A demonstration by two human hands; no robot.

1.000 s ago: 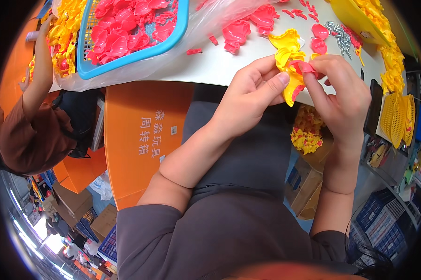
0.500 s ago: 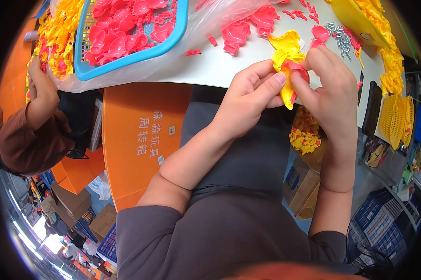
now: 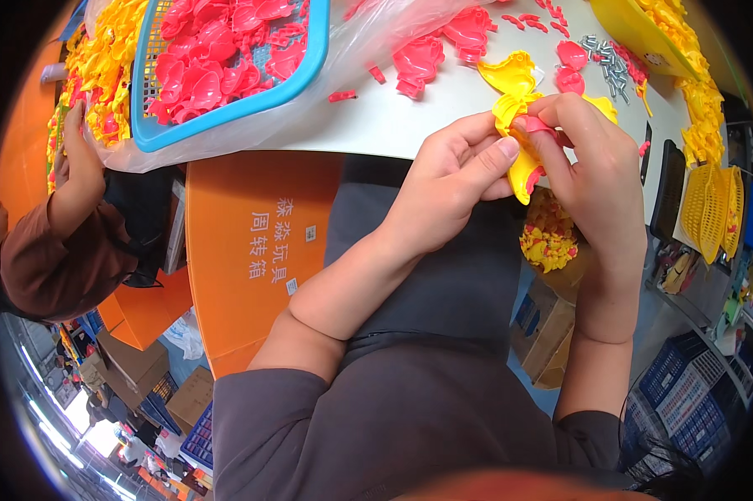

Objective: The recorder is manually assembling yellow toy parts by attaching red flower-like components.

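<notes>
Find the yellow moulded shell (image 3: 521,171) over the near edge of the white tabletop (image 3: 393,129), raised between both hands. See it grasped in the left hand (image 3: 456,171), pinched between thumb and bent fingers along its left side; see a small curved red piece (image 3: 540,123) gripped by the right hand (image 3: 592,163), thumb against fingertips, at the shell's upper part. Cannot make out any seam between the two behind the fingers. Best, by judgement, to brace the shell firmly with the left thumb, match curve to curve before pressing, and press evenly rather than at one corner, to avoid flexing or slipping, likely in such thin plastic. Notice the shell's glossy skin and tapering near tip. Just beyond, see a curled yellow part (image 3: 510,73); cannot tell whether joined to the shell. Farther right, note smooth red cups (image 3: 572,55) and scattered shiny metal pins (image 3: 610,71); to the far left, scalloped red shells (image 3: 418,60), crinkled clear film (image 3: 368,42) and a blue mesh basket (image 3: 318,37), heaped with glossy red mouldings.
</notes>
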